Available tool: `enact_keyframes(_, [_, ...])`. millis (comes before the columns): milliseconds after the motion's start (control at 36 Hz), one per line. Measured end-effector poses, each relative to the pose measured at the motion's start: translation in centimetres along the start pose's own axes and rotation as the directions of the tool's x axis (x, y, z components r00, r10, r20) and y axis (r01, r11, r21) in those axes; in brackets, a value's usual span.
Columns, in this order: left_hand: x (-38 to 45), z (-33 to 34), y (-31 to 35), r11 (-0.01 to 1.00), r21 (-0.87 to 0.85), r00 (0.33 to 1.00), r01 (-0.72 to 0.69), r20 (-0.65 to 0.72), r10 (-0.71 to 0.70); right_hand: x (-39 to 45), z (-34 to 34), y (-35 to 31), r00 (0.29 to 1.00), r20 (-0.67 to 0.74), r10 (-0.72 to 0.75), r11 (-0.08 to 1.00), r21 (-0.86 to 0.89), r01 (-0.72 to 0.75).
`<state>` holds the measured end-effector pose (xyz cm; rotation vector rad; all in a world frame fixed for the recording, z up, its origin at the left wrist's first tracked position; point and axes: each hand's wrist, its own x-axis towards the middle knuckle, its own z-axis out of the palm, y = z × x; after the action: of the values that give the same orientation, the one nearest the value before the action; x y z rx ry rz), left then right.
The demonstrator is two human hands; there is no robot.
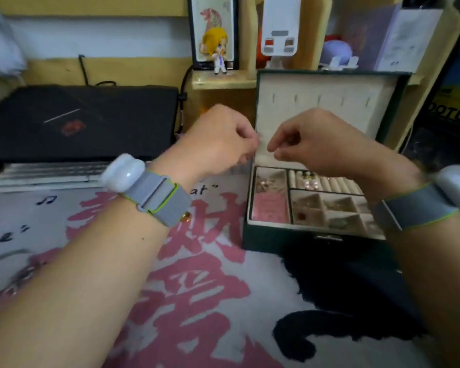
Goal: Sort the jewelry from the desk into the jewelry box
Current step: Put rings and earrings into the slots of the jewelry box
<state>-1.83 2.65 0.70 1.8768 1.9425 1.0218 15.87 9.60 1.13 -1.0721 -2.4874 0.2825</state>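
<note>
The jewelry box (pixel 314 208) stands open on the worktop (pixel 64 235), right of centre, its lid upright; small pieces are seen in its cream compartments, and a pink card (pixel 270 207). Both hands are raised before the lid; the left hand (pixel 218 142) and right hand (pixel 316 144) have fingertips pinched together, almost touching; what is pinched cannot be told. On the mat (pixel 197 274) only "at”" is legible.

Jewelry box (pixel 284 239) — dark green matt shell, cream velvety lining; at nine o'clock a matt black laptop (pixel 83 120); woven grey wristbands (pixel 157 197) — glossy white pods.
</note>
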Motion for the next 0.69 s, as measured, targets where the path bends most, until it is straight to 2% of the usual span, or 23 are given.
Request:
enact_keyframes(139, [-4.7,-5.6,-6.1,0.977,-0.199,0.954,0.077,-0.268,-0.130,1.1,4.0,-6.9,0.996,0.018,-0.084,0.993,0.087,0.082])
enact_keyframes(250, [-7.8,-5.7,-12.8,0.974,-0.134,0.906,0.182,-0.361,-0.219,1.7,9.9,-10.7,0.992,0.103,-0.078,0.995,0.074,0.070])
enact_keyframes(333, [-8.7,-4.2,-15.7,0.972,0.000,0.919,0.236,-0.326,-0.223,1.7,13.5,-11.7,0.991,0.134,-0.014,1.000,-0.004,0.015])
enact_keyframes(417, [-8.3,-3.2,-15.3,0.970,0.111,0.939,0.218,-0.293,-0.178,1.4,14.8,-11.0,0.988,0.133,0.076,0.992,-0.106,-0.062])
enact_keyframes(694, [-9.3,-2.7,-15.7,0.965,0.199,0.983,0.168,-0.108,-0.149,1.0,15.1,-10.6,0.981,0.182,0.069,0.990,-0.133,-0.045])
